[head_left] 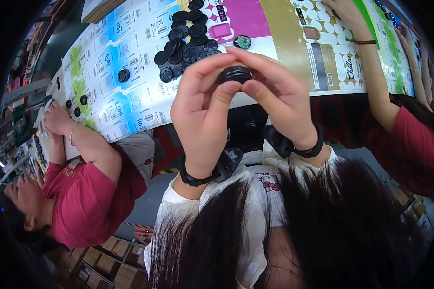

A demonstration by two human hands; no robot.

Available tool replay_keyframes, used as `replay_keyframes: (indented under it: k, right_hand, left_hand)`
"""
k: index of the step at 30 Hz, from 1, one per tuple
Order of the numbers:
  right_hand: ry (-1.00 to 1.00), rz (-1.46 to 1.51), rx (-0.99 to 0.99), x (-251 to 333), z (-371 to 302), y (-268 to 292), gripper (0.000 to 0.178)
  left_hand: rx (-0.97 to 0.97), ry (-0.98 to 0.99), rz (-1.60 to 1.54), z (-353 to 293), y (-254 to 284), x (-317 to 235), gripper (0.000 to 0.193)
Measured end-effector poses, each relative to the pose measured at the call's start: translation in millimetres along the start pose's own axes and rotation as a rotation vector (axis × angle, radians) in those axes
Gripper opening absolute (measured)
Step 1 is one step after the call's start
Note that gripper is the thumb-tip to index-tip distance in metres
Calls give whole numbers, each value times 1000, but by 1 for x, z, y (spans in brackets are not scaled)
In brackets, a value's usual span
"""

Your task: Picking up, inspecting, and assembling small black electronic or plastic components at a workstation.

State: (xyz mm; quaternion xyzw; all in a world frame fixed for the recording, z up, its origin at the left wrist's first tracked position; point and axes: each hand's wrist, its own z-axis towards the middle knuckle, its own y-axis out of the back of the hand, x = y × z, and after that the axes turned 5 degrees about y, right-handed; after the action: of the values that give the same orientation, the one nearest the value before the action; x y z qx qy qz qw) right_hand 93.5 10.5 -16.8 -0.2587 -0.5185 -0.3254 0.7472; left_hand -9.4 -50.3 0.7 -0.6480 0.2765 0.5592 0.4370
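Observation:
Between my two hands I hold a small round black plastic casing (235, 74) above the table's near edge. My left hand (200, 103) pinches it with thumb and fingertips from one side. From the other side my right hand (282, 98) grips it the same way, both thumbs meeting at its near edge. Just beyond my fingers lies a round black part with a green circuit board (242, 42) in it. A heap of flat black discs (183, 43) spreads over the table to the left of it.
Printed sheets (144, 62) cover the table. One black round piece (123, 75) lies apart on the left. A co-worker in a red shirt (89, 207) sits at my left, hands at the table. At right, another person's arm (371, 62) reaches across the table.

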Motion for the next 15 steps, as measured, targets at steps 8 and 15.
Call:
replay_keyframes:
  k: [8,15]
  right_hand:
    - [172,-78,24,11,-2,1,29]
    - [222,-190,12,23,-7,-2,28]
  left_hand:
    - [104,-124,74,-9,2,-11,18]
    - [81,-282,95,-16,-1,-4,19]
